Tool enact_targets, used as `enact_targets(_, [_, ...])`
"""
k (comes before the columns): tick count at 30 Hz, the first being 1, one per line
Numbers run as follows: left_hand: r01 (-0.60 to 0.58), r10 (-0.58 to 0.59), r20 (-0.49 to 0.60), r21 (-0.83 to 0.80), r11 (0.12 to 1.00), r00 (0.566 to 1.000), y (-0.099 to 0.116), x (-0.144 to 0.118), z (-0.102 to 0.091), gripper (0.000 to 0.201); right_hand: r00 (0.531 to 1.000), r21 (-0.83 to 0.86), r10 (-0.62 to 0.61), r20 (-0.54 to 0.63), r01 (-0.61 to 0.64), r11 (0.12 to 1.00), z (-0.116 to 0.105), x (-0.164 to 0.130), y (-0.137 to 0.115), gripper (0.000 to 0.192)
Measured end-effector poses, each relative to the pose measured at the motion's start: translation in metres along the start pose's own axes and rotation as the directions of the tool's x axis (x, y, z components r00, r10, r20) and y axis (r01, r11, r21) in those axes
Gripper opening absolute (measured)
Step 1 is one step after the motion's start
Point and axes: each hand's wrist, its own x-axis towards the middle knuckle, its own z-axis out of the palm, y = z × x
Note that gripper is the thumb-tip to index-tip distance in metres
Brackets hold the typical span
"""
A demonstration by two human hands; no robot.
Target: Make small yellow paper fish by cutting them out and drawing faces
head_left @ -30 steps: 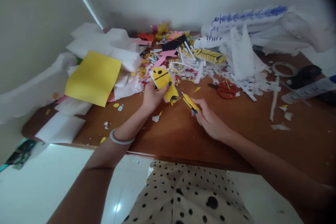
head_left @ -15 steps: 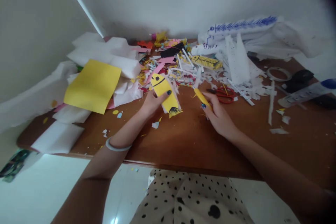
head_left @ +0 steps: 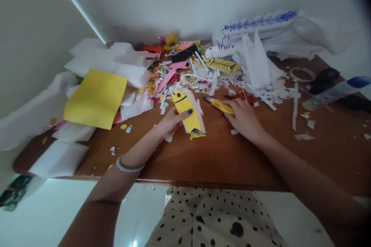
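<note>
Head view shows the left hand (head_left: pixel 171 121) pinching a yellow paper fish with a drawn smiling face (head_left: pixel 187 114), thumb on top and fingers curled under it, low over the brown wooden table (head_left: pixel 208 154). The right hand (head_left: pixel 245 117) is closed around a yellow box cutter (head_left: pixel 220 105) beside red scissors (head_left: pixel 246 96). Thin paper looks light, floppy and easy to tear, so hold it by the middle.

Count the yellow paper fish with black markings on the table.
2: one fish held in the left hand, one striped fish lying among scraps further back. The scrap pile may hide more.
</note>
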Motion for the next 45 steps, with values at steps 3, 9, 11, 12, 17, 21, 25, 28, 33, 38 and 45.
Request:
enact_targets(3, [-0.022, 0.022, 0.002, 0.088, 0.996, 1.000, -0.005, 0.000, 0.006, 0.052, 0.997, 0.125, -0.018, -0.072, 0.027, 0.992, -0.010, -0.002, -0.016, 0.028])
enact_targets(9, [-0.038, 0.024, 0.057, 0.259, 0.965, 0.998, -0.007, -0.004, 0.017, 0.047, 0.990, 0.345, -0.117, -0.075, 0.136, 0.929, -0.020, -0.008, -0.047, 0.013])
enact_targets(11, [-0.046, 0.026, 0.075, 0.285, 0.957, 0.997, -0.006, -0.005, 0.020, 0.045, 0.990, 0.353, -0.119, -0.068, 0.136, 0.926, -0.018, -0.010, -0.049, 0.010])
enact_targets(12, [-0.051, 0.028, 0.083, 0.292, 0.955, 0.996, -0.005, -0.005, 0.020, 0.044, 0.990, 0.358, -0.124, -0.065, 0.139, 0.923, -0.017, -0.010, -0.049, 0.009])
enact_targets(17, [-0.050, 0.016, 0.114, 0.303, 0.952, 0.993, -0.005, -0.005, 0.021, 0.042, 0.989, 0.365, -0.135, -0.054, 0.145, 0.919, -0.013, -0.011, -0.047, 0.007])
enact_targets(21, [-0.036, -0.013, 0.162, 0.295, 0.955, 0.987, -0.004, -0.007, 0.021, 0.039, 0.988, 0.387, -0.147, -0.043, 0.152, 0.909, -0.013, -0.010, -0.046, 0.003])
enact_targets(25, [-0.037, -0.018, 0.171, 0.311, 0.950, 0.985, -0.001, -0.009, 0.020, 0.037, 0.980, 0.349, -0.200, -0.015, 0.192, 0.917, -0.016, -0.009, -0.042, 0.005])
enact_targets(28, [-0.030, -0.040, 0.195, 0.343, 0.939, 0.980, -0.001, -0.008, 0.017, 0.036, 0.975, 0.296, -0.224, -0.002, 0.214, 0.931, -0.018, -0.009, -0.040, 0.007])
enact_targets(33, [-0.034, -0.044, 0.214, 0.348, 0.937, 0.976, -0.002, -0.007, 0.013, 0.038, 0.972, 0.281, -0.234, -0.020, 0.230, 0.932, -0.021, -0.008, -0.039, 0.008])
enact_targets(38, [-0.047, -0.053, 0.274, 0.348, 0.936, 0.960, -0.001, -0.006, 0.013, 0.034, 0.964, 0.243, -0.263, -0.030, 0.263, 0.934, -0.024, -0.007, -0.036, 0.013])
enact_targets(45, [-0.011, -0.086, 0.258, 0.351, 0.936, 0.962, 0.003, -0.007, 0.015, 0.033, 0.963, 0.277, -0.267, -0.039, 0.267, 0.923, -0.025, -0.004, -0.029, 0.010])
